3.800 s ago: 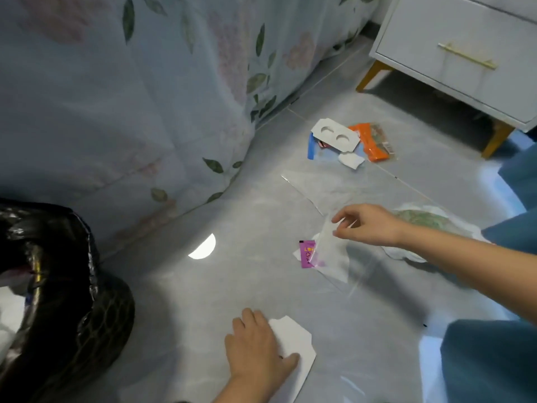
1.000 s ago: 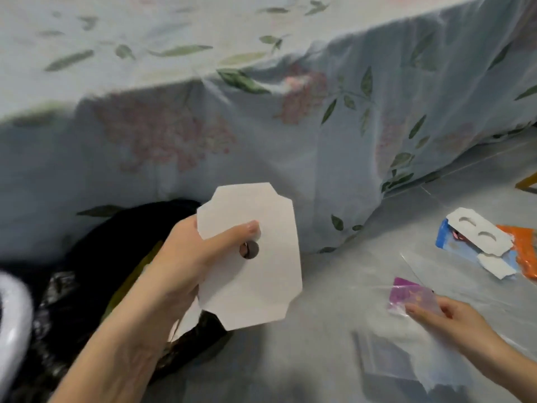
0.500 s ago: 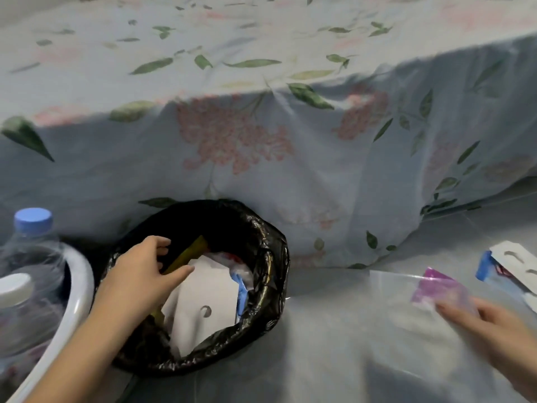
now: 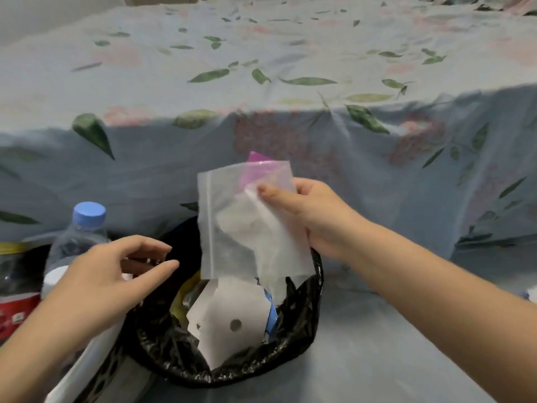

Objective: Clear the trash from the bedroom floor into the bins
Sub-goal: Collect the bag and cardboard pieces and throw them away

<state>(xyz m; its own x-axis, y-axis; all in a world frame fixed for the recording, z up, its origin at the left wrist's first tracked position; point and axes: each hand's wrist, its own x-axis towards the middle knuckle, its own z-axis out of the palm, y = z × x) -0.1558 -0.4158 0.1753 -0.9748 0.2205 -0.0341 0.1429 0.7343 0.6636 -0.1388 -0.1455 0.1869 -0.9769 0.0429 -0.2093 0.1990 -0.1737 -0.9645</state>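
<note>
Right hand [image 4: 313, 216] holds a clear bag [image 4: 247, 225] above the black-lined bin [image 4: 293, 338], thumb pinching the bag's right edge, fingers curled behind it and mostly hidden by the plastic. Grip closed on the bag. A pink packet [image 4: 257, 167] sits in or behind the bag's top; only its upper corner pokes out clear, the rest shows as a tint through the film, print unreadable. White paper or tissue also shows through the bag; can't tell if it is inside it or held behind.

Left hand [image 4: 116, 277] hovers over the bin's left rim, fingers loosely spread, holding nothing. Grip open. It covers that part of the rim.

In the bin: white card [image 4: 229, 321] with a round hole, upright-ish, top edge hidden by the bag. Beside it a blue scrap [image 4: 271, 315] and something yellow [image 4: 181, 295], both mostly buried, can't identify.

Left edge: water bottle [image 4: 81, 237] with blue cap, lower half behind the left hand. Further left a red-labelled bottle [image 4: 14, 301], cut off by the frame. White bin [image 4: 87, 365] rim runs under the left forearm, blurred, mostly out of frame.

Bin stands on grey floor [image 4: 377, 359] against the bed; floral bedsheet [image 4: 290, 82] hangs down behind it.
</note>
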